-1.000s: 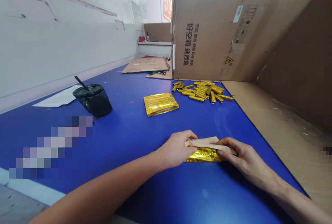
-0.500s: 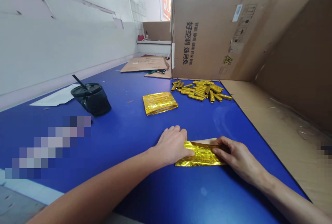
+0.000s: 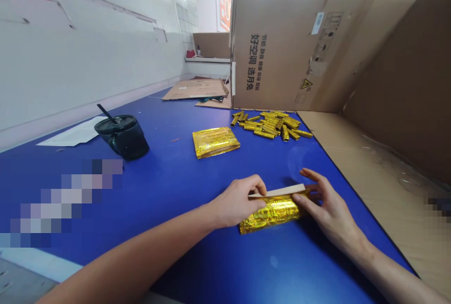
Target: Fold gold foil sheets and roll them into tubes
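At lower centre, your left hand (image 3: 237,202) pinches the gold wrapper (image 3: 276,213). Your right hand (image 3: 330,210) grips its right end.

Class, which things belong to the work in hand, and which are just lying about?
In the work:
gold foil, touched by the left hand and right hand
pale strip along it
probably the gold stack and small gold pieces

Seemingly lying about:
dark cup
white paper
flattened cardboard
cardboard box
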Tool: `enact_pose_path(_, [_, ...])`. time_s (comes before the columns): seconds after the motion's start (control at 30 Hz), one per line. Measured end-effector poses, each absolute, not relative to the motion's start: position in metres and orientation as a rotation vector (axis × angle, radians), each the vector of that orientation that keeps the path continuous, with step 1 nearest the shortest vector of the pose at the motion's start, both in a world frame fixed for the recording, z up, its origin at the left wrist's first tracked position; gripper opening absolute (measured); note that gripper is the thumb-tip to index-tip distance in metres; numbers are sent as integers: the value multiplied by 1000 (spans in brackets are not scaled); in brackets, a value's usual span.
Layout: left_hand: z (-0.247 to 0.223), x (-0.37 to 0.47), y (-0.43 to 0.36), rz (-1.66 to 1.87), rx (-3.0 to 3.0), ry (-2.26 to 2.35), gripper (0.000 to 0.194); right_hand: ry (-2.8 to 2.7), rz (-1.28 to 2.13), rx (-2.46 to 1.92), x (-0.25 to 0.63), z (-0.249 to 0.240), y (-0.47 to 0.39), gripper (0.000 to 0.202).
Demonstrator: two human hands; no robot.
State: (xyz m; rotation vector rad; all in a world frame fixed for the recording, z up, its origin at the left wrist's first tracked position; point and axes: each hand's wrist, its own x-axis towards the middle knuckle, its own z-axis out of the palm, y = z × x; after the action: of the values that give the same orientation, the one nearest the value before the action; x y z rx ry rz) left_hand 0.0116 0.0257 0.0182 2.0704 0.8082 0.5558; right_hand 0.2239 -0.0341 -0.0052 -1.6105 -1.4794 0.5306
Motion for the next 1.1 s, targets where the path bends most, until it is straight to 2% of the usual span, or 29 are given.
enact_pose_path(0.1, [21,12,23,563,2046,738,19,-1306,861,-1495,227,3,-33,57])
enact_pose_path(0.2, [21,12,21,593,2065,715,31,-1181,1254,-1371,227,11,-35,38])
enact_pose_path(0.3, [20,12,22,609,2041,711,39,-1118,1373,-1311,224,14,-39,27])
enact_pose_path(0.43, [15,16,28,670,1820,825,49,-1137,1192,-1355,221,13,-43,26])
enact_pose_path(0.6, [8,21,33,727,1439,919,20,-1230,744,-1525,223,12,-46,29])
enact_pose_path(0.67, [8,22,32,767,1379,931,18,-1237,675,-1539,223,11,-46,28])
enact_pose_path(1.1, [7,25,27,910,1449,1048,16,-1148,846,-1500,219,7,-45,30])
